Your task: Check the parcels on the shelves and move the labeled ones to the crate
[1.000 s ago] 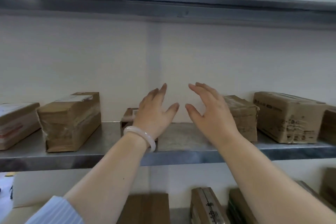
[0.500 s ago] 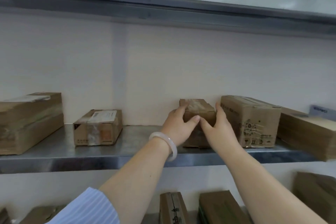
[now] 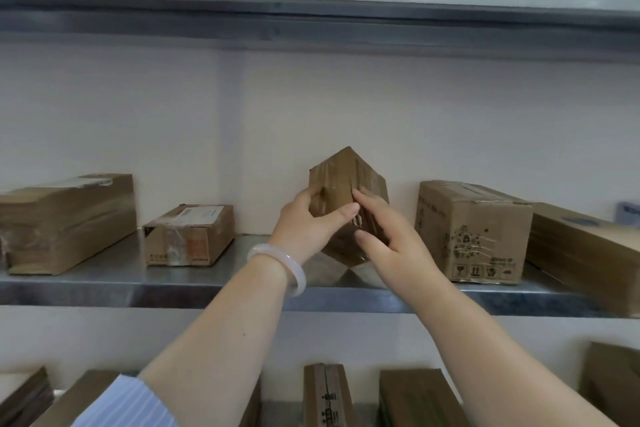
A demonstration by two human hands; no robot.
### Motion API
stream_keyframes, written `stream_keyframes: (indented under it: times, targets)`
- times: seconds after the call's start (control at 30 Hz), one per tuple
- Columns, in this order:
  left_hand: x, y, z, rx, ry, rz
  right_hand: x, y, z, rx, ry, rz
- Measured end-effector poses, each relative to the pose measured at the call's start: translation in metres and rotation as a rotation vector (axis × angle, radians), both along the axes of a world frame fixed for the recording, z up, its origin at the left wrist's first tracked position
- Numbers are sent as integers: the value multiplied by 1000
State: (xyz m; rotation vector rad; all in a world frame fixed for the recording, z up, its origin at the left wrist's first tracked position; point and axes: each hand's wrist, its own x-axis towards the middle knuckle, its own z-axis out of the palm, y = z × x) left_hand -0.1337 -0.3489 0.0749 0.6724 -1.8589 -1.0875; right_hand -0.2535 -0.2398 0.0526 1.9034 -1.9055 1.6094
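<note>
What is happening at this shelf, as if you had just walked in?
A person is checking parcels on a metal shelf. Both hands hold one small taped parcel, tipped up on a corner. The left hand, with a pale bangle on its wrist, grips its left side, and the right hand its front. No label shows on the faces in view. A labelled parcel lies to its left and a printed carton to its right.

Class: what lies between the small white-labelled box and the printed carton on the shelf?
Head view: a tilted taped parcel, held by the left hand and right hand.
</note>
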Motion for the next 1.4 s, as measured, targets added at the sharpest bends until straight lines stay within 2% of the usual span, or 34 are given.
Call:
stream_keyframes:
  times: [0.1,0.2,0.33,0.43,0.57,0.73,0.87,1.03,1.13,1.27,1.4]
  targets:
    - [3,-1,-9,77,64,-6,-3,0,0,-57,-43,-45]
    - [6,-1,-14,176,188,-48,-11,1,3,-72,-240,-195]
    - [6,-2,-21,270,254,-170,-12,-1,4,55,-541,-51]
    - [3,-1,-25,132,181,-122,-10,-4,-1,12,-648,28]
    - [12,0,-24,-76,152,27,-5,-1,1,-120,-607,80]
    - [13,5,-24,-131,138,58,7,-3,-1,-186,-395,39]
    - [8,4,-26,-44,111,18,15,-4,-10,-219,-202,-20]
    - [16,5,-27,97,312,-115,17,0,-10,-219,-79,-45]
    - [25,6,-29,152,387,-163,17,0,-5,-229,-181,-39]
    - [44,11,-34,100,388,-184,33,-8,-3,-224,-375,180]
    - [82,18,-41,-67,341,18,63,-21,-12,-280,-406,291]
